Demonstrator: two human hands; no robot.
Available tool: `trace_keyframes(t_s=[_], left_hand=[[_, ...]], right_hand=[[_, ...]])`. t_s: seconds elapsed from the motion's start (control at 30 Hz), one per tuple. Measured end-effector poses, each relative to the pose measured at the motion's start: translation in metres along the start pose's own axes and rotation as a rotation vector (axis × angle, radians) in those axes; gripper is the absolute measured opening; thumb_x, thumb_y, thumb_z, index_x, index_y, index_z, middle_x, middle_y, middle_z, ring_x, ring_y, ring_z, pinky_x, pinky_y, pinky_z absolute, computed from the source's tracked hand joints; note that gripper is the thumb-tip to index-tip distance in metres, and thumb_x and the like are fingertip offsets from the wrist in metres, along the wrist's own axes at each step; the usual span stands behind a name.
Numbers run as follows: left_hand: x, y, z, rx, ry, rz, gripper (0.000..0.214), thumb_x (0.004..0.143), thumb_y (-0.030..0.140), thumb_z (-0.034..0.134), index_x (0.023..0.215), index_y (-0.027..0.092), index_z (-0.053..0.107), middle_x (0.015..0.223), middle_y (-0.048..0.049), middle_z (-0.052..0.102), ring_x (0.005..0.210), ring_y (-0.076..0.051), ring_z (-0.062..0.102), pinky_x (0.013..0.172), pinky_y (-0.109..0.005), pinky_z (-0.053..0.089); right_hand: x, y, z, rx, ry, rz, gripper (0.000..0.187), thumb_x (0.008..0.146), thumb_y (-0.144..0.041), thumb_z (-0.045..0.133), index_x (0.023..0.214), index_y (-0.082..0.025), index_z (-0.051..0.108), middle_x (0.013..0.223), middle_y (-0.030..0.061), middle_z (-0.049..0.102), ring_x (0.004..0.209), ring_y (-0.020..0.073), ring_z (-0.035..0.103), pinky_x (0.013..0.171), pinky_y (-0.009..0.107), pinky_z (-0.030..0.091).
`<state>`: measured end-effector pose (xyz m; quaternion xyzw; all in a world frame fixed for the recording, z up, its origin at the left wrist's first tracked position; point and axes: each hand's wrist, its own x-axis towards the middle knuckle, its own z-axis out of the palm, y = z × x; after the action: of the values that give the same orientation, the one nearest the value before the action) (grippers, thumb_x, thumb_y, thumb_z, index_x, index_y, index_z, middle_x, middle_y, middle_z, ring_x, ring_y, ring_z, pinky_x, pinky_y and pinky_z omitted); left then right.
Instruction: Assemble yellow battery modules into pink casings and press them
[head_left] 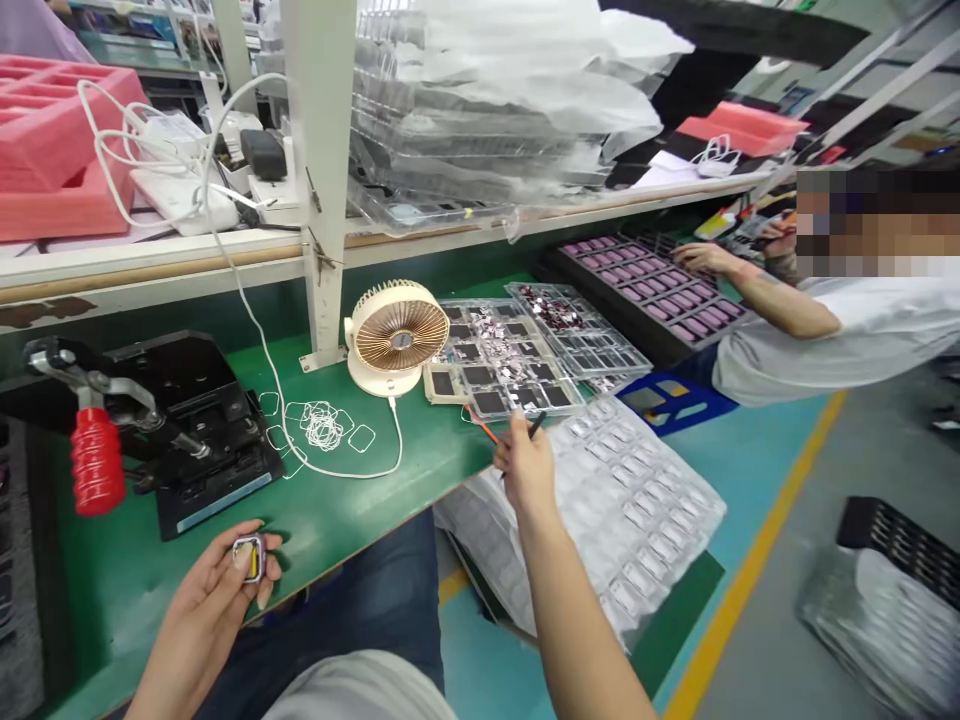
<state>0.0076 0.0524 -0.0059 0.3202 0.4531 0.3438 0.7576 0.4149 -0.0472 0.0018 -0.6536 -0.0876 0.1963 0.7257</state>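
Note:
My left hand [217, 590] is closed around a small watch case [249, 558] with a purple-silver square frame and something yellow inside it. It is held over the table's front edge. My right hand [529, 462] reaches forward, its fingers closed on a thin black tool [537, 426] whose exact kind I cannot make out. An orange stick [481, 424] shows beside these fingers; whether they touch it I cannot tell. Just beyond my right hand lies a clear plastic tray [559, 398] with dark square parts and a heap of small pieces.
A cream fan [401, 340] stands mid-table, its white cable looping past thin white square rings [324, 425]. A black clamp fixture with a red handle [97, 460] is at left. Right of me is a film-covered tray [645, 500]. A co-worker's hand [709, 258] is over a purple-filled tray.

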Motion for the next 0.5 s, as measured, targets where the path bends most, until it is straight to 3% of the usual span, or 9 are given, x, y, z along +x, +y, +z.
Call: trace_keyframes(t_s=[0.07, 0.13, 0.3, 0.43, 0.5], left_hand=[[-0.001, 0.001, 0.005, -0.005, -0.005, 0.016, 0.05, 0.084, 0.04, 0.09, 0.125, 0.018, 0.072, 0.113, -0.0168, 0.078, 0.085, -0.024, 0.07, 0.064, -0.032, 0.056], [-0.002, 0.001, 0.01, -0.007, -0.013, 0.025, 0.051, 0.084, 0.041, 0.089, 0.125, 0.017, 0.072, 0.11, -0.0172, 0.078, 0.083, -0.024, 0.069, 0.063, -0.032, 0.054], [-0.001, -0.006, 0.009, 0.045, -0.017, 0.11, 0.042, 0.089, 0.048, 0.083, 0.115, 0.018, 0.07, 0.115, -0.0178, 0.077, 0.08, -0.021, 0.069, 0.059, -0.029, 0.049], [0.006, 0.0, -0.009, 0.527, 0.13, 0.315, 0.037, 0.097, 0.058, 0.069, 0.101, 0.021, 0.065, 0.085, -0.0059, 0.073, 0.06, -0.017, 0.059, 0.057, -0.03, 0.046], [0.009, 0.009, -0.02, 0.72, 0.253, 0.394, 0.033, 0.094, 0.055, 0.073, 0.097, 0.022, 0.068, 0.079, -0.0027, 0.069, 0.067, -0.019, 0.062, 0.067, -0.032, 0.049]], right_hand=[[0.03, 0.0, -0.012, 0.024, 0.059, 0.093, 0.072, 0.074, -0.076, 0.088, 0.074, -0.026, 0.036, 0.055, -0.015, 0.026, 0.04, 0.0033, 0.018, 0.033, 0.016, 0.015], [0.05, 0.001, -0.016, 0.048, 0.088, 0.17, 0.068, 0.077, -0.069, 0.089, 0.074, -0.025, 0.038, 0.055, -0.0144, 0.03, 0.038, 0.0024, 0.018, 0.032, 0.015, 0.014], [0.065, -0.007, -0.018, 0.109, 0.112, 0.267, 0.04, 0.093, -0.035, 0.081, 0.074, -0.022, 0.049, 0.057, -0.0079, 0.046, 0.036, 0.002, 0.022, 0.031, 0.017, 0.013], [0.066, -0.016, -0.023, 0.168, 0.118, 0.235, 0.042, 0.1, -0.012, 0.06, 0.063, -0.024, 0.043, 0.048, -0.0077, 0.029, 0.034, 0.0051, 0.021, 0.032, 0.023, 0.009], [0.068, -0.015, -0.027, 0.182, 0.127, 0.212, 0.043, 0.097, -0.007, 0.057, 0.06, -0.024, 0.042, 0.048, -0.0062, 0.027, 0.035, 0.0053, 0.02, 0.034, 0.026, 0.006]])
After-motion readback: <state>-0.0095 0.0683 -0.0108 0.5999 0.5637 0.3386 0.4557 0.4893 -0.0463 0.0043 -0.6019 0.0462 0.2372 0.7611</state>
